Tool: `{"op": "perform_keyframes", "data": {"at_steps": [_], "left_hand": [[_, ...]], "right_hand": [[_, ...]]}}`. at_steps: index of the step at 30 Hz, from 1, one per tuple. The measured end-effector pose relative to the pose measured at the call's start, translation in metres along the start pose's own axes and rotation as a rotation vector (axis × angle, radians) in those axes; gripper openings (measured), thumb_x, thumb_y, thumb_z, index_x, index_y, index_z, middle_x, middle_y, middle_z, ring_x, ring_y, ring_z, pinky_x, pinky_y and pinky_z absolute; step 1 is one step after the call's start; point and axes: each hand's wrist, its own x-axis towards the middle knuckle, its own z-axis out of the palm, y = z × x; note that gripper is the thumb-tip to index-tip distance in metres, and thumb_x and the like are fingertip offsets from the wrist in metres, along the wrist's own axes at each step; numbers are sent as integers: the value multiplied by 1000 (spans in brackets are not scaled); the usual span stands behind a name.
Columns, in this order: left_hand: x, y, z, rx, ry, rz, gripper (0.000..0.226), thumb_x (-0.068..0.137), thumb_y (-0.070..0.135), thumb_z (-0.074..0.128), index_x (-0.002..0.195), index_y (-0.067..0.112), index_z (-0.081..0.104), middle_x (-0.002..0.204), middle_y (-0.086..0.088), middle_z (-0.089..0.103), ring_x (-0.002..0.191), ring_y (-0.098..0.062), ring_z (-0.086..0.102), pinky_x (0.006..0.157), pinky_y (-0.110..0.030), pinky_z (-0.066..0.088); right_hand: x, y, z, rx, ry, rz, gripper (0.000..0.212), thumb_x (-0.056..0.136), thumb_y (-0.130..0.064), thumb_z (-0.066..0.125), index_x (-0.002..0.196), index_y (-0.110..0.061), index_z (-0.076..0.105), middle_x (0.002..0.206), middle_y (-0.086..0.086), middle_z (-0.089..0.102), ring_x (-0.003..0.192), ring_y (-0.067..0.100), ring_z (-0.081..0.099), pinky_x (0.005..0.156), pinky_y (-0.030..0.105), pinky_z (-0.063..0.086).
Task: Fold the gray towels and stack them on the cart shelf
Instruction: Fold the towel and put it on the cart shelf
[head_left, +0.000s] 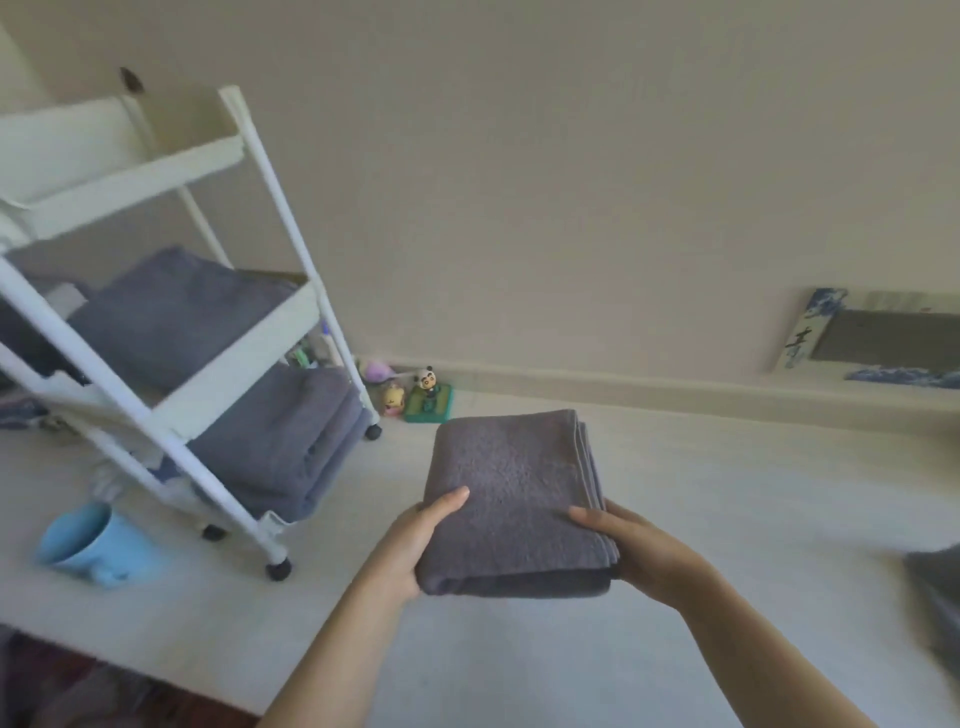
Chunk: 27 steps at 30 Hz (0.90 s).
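A folded gray towel (514, 493) hangs in the air at centre, held flat between both hands. My left hand (410, 545) grips its near left corner, thumb on top. Gripping the near right edge is my right hand (634, 545), thumb also on top. To the left stands a white three-tier cart (260, 358) on black wheels. Its middle shelf carries a folded gray towel (176, 312). Its bottom shelf holds a stack of folded gray towels (285, 441). The top tray looks bare from here.
A light blue mug (88, 540) lies on the pale surface left of the cart's wheels. Small toy figures (415, 395) sit by the wall behind the cart. More gray cloth (935, 597) shows at the right edge. A framed picture (883, 338) leans on the wall.
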Motion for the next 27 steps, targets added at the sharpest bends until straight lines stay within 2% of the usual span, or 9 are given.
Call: {"op": "perform_keyframes", "data": {"at_steps": [2,4,10,14,18,20,22,24,27], "left_hand": [[-18,20,-20,-50,9,79,50,72,35,73,113,8,61,101,-15,72,92,-33,69,62,-35,54],[-33,37,-33,-90,21,162,53,69,32,72,115,9,60,105,-15,71,96,-33,67,67,-37,54],[-79,83,-66,-171,172,392,59,57,36,76,108,12,61,105,-13,70,97,-34,66,68,-34,51],[-92,107,-82,-257,242,498,39,73,29,75,106,12,62,93,-10,73,83,-30,70,68,-36,57],[-90,134,-98,-311,386,638,55,70,36,79,116,12,61,109,-8,70,98,-28,67,90,-45,53],[-87,148,-104,-381,440,696,59,71,37,79,121,13,59,112,-6,68,100,-27,66,93,-45,51],[-83,159,-104,-430,485,734,68,70,38,79,128,14,53,121,-5,63,106,-27,62,97,-45,49],[-76,170,-106,-478,538,770,74,73,38,77,135,12,47,127,-3,57,115,-28,56,102,-45,44],[-63,183,-109,-569,581,791,83,71,42,77,139,11,41,134,-4,52,121,-29,52,105,-45,41]], "right_hand": [[9,-26,19,-70,-108,-46,89,56,-49,82,133,-24,44,127,3,61,117,23,58,99,50,45],[16,-49,35,-130,-220,-82,93,55,-48,84,135,-25,41,130,3,59,120,23,56,98,48,46],[43,-111,90,-227,-358,-219,86,60,-40,81,134,-18,44,129,10,59,119,29,56,99,49,45],[61,-148,125,-228,-362,-321,73,64,-36,72,130,-15,50,126,11,61,117,29,57,99,47,46],[89,-185,156,-207,-370,-396,67,68,-40,70,127,-11,56,127,20,57,119,39,51,100,52,41],[104,-203,169,-211,-362,-424,68,69,-47,69,125,-10,58,127,21,56,120,40,50,99,54,44],[114,-215,181,-199,-318,-443,74,64,-51,72,121,-7,60,122,19,58,114,37,55,87,44,53],[126,-226,194,-148,-276,-457,65,64,-46,72,113,-4,62,111,14,61,102,29,59,75,35,54],[147,-235,214,-79,-245,-486,49,77,-34,68,112,0,62,111,16,60,103,29,58,79,36,53]]}}
